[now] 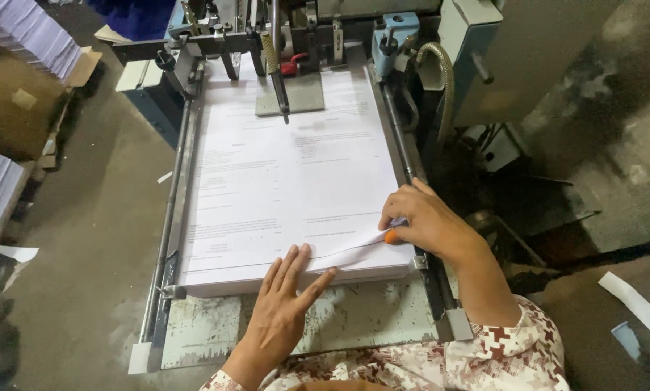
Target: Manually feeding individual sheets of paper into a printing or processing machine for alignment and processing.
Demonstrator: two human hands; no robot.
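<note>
A thick stack of white printed paper sheets lies on the feed table of a printing machine. My left hand rests flat on the stack's near edge, fingers spread and pointing up-right. My right hand is at the stack's right near corner, pinching a lifted fold of the top sheets. A small orange object, maybe a finger cover, shows under that hand's fingers.
The machine's feeder head with rods and a hose sits at the far end of the stack. Metal side rails flank the paper. Cardboard boxes and paper stacks stand at left on the concrete floor. Paper scraps lie at right.
</note>
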